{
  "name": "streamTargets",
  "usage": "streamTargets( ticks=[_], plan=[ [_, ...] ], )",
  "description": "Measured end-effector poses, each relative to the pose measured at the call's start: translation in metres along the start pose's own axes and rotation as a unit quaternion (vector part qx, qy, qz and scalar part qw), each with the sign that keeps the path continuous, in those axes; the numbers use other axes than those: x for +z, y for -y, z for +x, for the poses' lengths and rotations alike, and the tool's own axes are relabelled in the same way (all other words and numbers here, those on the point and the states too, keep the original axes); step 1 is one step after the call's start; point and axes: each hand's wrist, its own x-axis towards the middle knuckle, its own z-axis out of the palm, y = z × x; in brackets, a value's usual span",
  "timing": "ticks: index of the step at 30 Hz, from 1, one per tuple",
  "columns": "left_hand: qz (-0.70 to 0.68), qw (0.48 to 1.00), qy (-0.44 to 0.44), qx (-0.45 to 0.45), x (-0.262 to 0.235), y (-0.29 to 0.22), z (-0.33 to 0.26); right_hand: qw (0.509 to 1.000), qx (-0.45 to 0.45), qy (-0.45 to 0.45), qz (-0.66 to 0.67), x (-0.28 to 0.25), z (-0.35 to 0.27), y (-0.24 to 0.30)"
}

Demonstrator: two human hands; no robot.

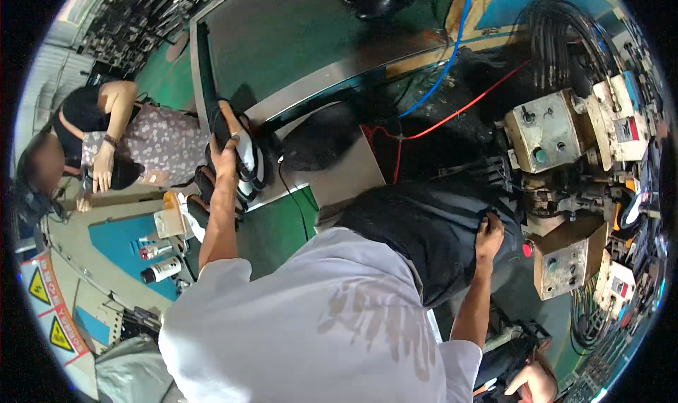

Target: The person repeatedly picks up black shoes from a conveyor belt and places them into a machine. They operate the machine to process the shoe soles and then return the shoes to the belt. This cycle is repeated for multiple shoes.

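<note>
The left hand (224,156) is curling its fingers onto 1 shoe (244,149) by the near left corner of the table (304,85); the shoe is lying just right of them, long axis running fore-and-aft; the right hand (489,235), farther off, is resting on dark trousers (395,212), its pinch unclear.

Ctrl box (542,129): scuffed mtl; trousers (417,223): matt cloth.

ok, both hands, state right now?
Left hand: on a shoe; can't tell how firmly it grips.
Right hand: curled against dark trousers; can't tell if it holds anything.
</note>
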Motion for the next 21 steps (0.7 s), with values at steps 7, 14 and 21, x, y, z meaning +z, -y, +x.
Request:
streamTargets(
  ticks=[7,14,21],
  plan=[
    [0.473,0.869,0.143,0.034,-0.124,0.032,0.029,0.997,-0.007,-0.007,0.078,0.004,0.000,0.014],
    [0.675,0.679,0.270,0.105,-0.079,-0.028,0.113,0.996,0.064,-0.047,0.050,0.007,-0.011,0.014],
    [0.585,0.657,0.397,0.262,0.160,-0.132,0.085,0.989,0.072,-0.105,0.070,0.009,-0.028,0.013]
  ],
)
